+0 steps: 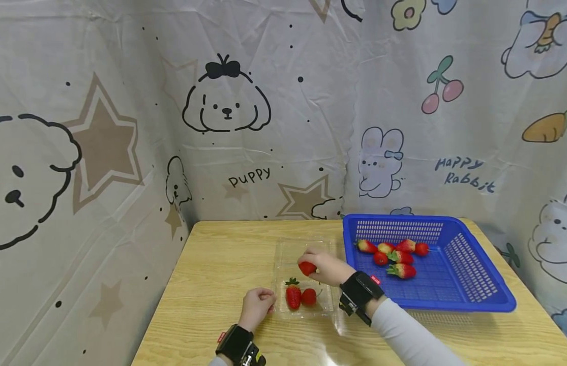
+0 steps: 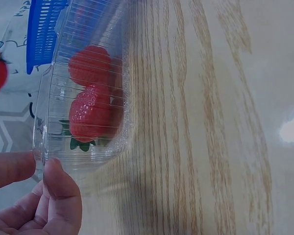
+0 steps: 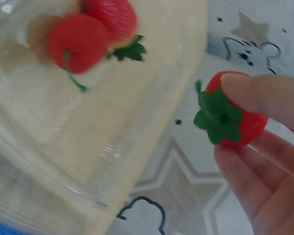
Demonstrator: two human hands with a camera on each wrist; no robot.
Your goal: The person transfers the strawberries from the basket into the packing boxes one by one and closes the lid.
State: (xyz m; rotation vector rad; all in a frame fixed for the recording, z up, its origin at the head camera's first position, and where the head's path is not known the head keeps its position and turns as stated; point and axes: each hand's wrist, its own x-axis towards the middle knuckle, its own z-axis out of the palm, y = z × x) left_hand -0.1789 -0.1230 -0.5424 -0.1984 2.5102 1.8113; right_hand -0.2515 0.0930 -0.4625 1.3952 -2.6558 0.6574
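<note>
A clear plastic box [image 1: 281,316] with its lid folded back lies on the table. Inside it sit a strawberry [image 1: 293,297] with green leaves and a round red cherry [image 1: 308,297] with a green stem. My left hand [image 1: 258,308] pinches the box's left rim between thumb and forefinger, as the left wrist view shows. Above the box my right hand [image 1: 328,267] holds another strawberry [image 3: 237,108] between thumb and fingers, its green leaves facing the right wrist camera.
To the right stands a blue plastic basket [image 1: 471,305] with several strawberries [image 1: 404,271] and red cherries [image 1: 380,258] at its left side. A printed curtain [image 1: 283,101] hangs behind the wooden table [image 1: 219,264].
</note>
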